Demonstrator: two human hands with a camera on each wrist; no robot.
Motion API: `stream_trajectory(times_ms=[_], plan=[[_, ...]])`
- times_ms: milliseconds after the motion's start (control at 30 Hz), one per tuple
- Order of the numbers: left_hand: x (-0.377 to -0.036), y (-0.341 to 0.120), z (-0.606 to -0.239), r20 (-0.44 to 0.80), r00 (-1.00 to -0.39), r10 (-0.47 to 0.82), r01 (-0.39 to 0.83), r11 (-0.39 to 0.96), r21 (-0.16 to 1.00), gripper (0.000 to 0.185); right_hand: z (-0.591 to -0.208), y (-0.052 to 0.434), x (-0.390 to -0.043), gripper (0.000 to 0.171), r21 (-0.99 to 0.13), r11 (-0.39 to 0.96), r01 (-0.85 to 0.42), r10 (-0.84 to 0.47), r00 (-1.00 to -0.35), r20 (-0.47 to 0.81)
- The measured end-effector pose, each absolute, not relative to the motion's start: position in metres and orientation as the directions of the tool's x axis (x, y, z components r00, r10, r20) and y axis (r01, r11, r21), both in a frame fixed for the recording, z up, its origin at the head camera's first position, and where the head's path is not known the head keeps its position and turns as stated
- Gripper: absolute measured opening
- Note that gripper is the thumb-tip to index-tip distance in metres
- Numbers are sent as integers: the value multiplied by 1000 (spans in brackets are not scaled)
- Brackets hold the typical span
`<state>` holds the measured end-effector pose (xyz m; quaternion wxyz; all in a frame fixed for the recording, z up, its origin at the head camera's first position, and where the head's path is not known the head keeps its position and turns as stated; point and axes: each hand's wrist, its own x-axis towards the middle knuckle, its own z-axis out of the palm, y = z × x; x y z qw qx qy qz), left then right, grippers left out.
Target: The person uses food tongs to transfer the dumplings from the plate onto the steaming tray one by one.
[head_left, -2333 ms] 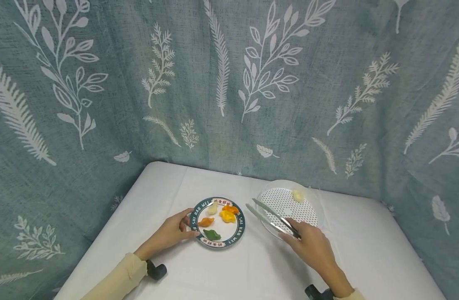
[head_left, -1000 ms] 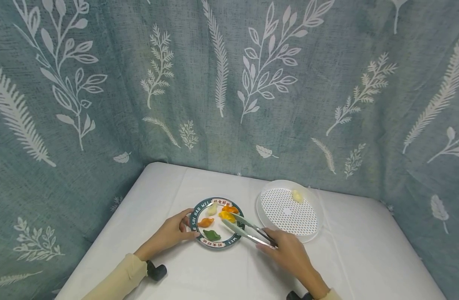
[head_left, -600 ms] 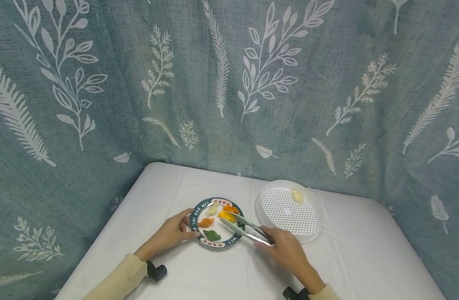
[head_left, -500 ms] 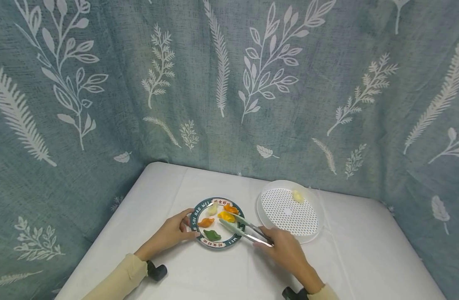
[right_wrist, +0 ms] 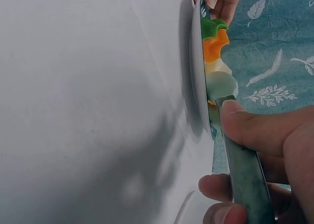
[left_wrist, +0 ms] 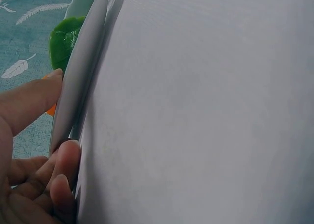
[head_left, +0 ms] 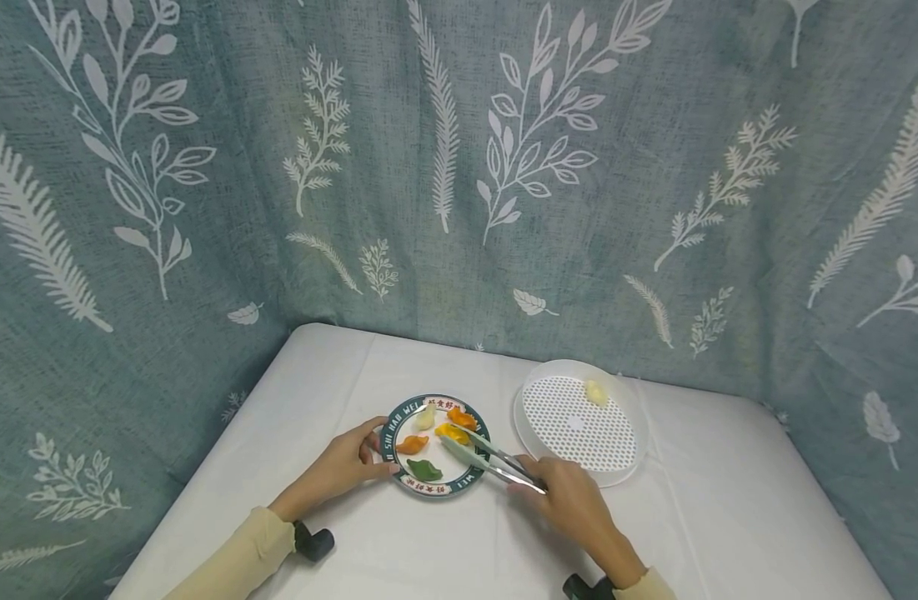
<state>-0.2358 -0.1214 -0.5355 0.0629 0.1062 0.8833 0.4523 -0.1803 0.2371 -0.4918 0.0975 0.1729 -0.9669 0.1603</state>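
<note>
A small plate (head_left: 393, 417) with a dark green lettered rim holds several toy dumplings: a yellow one (head_left: 451, 432), an orange one (head_left: 412, 444), a green one (head_left: 424, 470), a pale one (head_left: 426, 417) and a red-orange one (head_left: 462, 417). My left hand (head_left: 343, 462) grips the plate's left rim (left_wrist: 78, 87), thumb on top. My right hand (head_left: 567, 500) holds pale green tongs (head_left: 483, 454), whose tips straddle the yellow dumpling. In the right wrist view my thumb presses the tongs' arm (right_wrist: 245, 180) beside the plate's edge (right_wrist: 196, 77).
A round white perforated tray (head_left: 579, 421) lies right of the plate with one pale dumpling (head_left: 595, 392) near its far edge. A white cloth (head_left: 368, 367) covers the table. Leaf-patterned blue fabric (head_left: 459, 167) hangs close behind and at both sides.
My right hand has carried the tongs left from over the perforated tray to the plate, and their tips now sit around the yellow dumpling. The left hand has stayed on the rim.
</note>
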Motion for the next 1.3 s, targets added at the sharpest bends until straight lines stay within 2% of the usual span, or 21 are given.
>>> stream_trajectory(times_ms=[233,600,867,1300], plan=[[-234,-122,-534,-13,-968,251,136,569,811,85,-490,239,-178,45,-316,896,-311,-250,-943,219],[-234,-122,-534,-23,-970,241,121,565,816,85,-472,248,-171,43,-359,885,-295,-226,-949,221],[-234,-122,-533,-23,-970,243,124,573,810,85,-464,260,-168,51,-355,891,-282,-198,-947,254],[-234,-120,-535,-17,-970,241,130,578,805,84,-456,285,-166,55,-354,900,-253,-150,-944,293]])
